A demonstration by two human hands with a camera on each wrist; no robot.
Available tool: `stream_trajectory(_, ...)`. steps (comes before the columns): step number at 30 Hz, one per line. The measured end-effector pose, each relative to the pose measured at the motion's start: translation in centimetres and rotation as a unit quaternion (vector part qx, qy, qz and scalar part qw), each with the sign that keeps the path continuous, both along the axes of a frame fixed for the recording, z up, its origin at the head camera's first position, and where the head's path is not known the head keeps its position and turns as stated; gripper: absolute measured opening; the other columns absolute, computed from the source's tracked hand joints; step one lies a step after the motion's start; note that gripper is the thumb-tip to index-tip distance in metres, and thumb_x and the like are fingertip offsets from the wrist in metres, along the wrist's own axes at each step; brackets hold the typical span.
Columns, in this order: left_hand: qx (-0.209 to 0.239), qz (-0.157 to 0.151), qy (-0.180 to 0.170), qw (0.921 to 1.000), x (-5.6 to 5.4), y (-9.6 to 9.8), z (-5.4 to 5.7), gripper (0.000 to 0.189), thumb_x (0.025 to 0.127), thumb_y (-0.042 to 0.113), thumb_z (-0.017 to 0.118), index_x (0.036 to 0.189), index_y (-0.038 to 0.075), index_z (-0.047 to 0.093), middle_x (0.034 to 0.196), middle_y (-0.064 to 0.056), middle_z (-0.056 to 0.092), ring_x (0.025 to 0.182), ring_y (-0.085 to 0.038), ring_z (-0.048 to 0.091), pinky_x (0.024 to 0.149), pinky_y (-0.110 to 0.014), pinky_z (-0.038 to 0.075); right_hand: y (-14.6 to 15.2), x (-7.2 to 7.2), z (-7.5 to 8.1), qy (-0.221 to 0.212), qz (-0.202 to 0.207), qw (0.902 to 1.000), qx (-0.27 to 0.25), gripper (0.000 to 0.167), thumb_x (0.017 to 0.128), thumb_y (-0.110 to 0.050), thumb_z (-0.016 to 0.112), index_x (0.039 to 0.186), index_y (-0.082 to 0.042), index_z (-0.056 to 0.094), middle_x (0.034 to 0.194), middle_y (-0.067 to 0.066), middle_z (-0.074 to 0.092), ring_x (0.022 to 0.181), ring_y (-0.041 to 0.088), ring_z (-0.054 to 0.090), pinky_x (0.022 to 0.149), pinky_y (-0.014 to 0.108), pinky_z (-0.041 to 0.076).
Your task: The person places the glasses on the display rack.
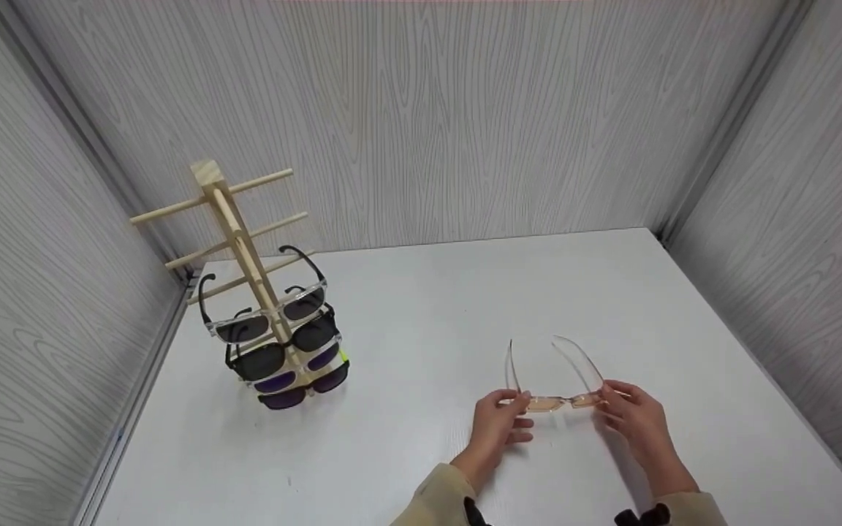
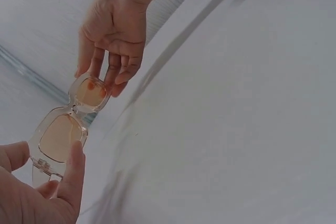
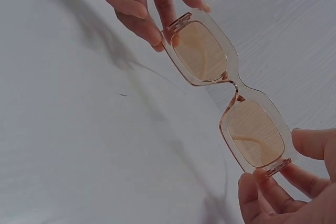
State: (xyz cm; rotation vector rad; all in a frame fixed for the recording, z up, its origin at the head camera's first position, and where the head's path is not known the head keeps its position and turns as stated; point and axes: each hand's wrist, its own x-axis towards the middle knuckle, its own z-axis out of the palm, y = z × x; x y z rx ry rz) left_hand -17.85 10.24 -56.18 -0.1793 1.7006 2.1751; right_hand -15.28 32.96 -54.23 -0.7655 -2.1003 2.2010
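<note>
Both hands hold a pair of sunglasses [image 1: 545,404] with a clear frame and pale orange lenses, raised over the white table. Its temples are unfolded and point away from the person. My left hand [image 1: 495,431] pinches the left end of the frame near the hinge, thumb on one side and fingers on the other. At the opposite hinge, my right hand [image 1: 639,424] grips the frame the same way. Close up in the right wrist view, the tinted lenses [image 3: 255,132] and the metal hinges show, with the fingertips of both hands at the outer corners.
A wooden display rack [image 1: 245,256] with crossbars stands on the left of the table [image 1: 428,329]. Several dark sunglasses [image 1: 260,361] hang stacked on its lower bars; the topmost pair [image 1: 243,329] has a clear frame. Grey wood-grain panels [image 1: 406,124] surround the table at the back and sides.
</note>
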Motion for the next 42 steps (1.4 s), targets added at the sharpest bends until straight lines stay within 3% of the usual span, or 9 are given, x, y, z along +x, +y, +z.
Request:
stream_trajectory(13, -0.023, -0.01, 0.027, 0.9993, 0.4, -2.8, -0.3, 0.041, 0.085, 0.031, 0.068, 0.112, 0.002, 0.058, 0.092, -0.014, 0.063, 0.073, -0.025, 0.067, 0.056, -0.033, 0.057, -2.5, -0.4, -0.6, 0.002, 0.015, 0.9999, -0.001, 0.054, 0.09, -0.024, 0.063, 0.132, 0.002, 0.042, 0.099, 0.002, 0.063, 0.091, 0.018, 0.062, 0.08, 0.034, 0.053)
stream_trajectory(21, -0.025, 0.0, 0.046, 0.9986, 0.5, -4.5, -0.3, 0.044, 0.085, 0.032, 0.068, 0.114, 0.001, 0.057, 0.093, -0.014, 0.062, 0.075, -0.026, 0.067, 0.056, -0.033, 0.057, -4.0, -0.7, -0.3, 0.02, 0.027, 0.9991, 0.025, 0.051, 0.089, -0.024, 0.064, 0.129, 0.002, 0.046, 0.102, 0.007, 0.062, 0.093, 0.02, 0.062, 0.081, 0.035, 0.053)
stream_trajectory(28, -0.024, 0.008, 0.052, 0.9983, 0.4, -5.6, 0.5, 0.048, 0.085, 0.033, 0.067, 0.118, -0.001, 0.056, 0.095, -0.014, 0.062, 0.08, -0.03, 0.067, 0.058, -0.032, 0.057, -5.1, -1.2, 0.2, 0.029, 0.045, 0.9975, 0.045, 0.048, 0.09, -0.024, 0.063, 0.128, 0.001, 0.048, 0.105, 0.01, 0.061, 0.094, 0.02, 0.062, 0.079, 0.033, 0.054)
stream_trajectory(37, -0.04, 0.03, 0.063, 0.9967, 0.3, -7.6, 1.2, 0.051, 0.086, 0.034, 0.067, 0.12, -0.002, 0.055, 0.095, -0.017, 0.061, 0.078, -0.029, 0.067, 0.058, -0.034, 0.057, -7.3, -1.7, 0.3, 0.056, 0.039, 0.9975, 0.015, 0.048, 0.09, -0.025, 0.064, 0.126, 0.003, 0.048, 0.104, 0.011, 0.06, 0.09, 0.022, 0.062, 0.075, 0.035, 0.054)
stream_trajectory(42, -0.056, 0.022, 0.069, 0.9958, 0.2, -8.9, 1.4, 0.054, 0.086, 0.036, 0.066, 0.122, -0.002, 0.054, 0.097, -0.019, 0.062, 0.079, -0.028, 0.066, 0.059, -0.034, 0.057, -8.4, -2.1, 0.4, 0.06, 0.044, 0.9971, 0.015, 0.041, 0.091, -0.021, 0.061, 0.123, 0.002, 0.051, 0.104, 0.012, 0.06, 0.09, 0.022, 0.062, 0.075, 0.035, 0.054)
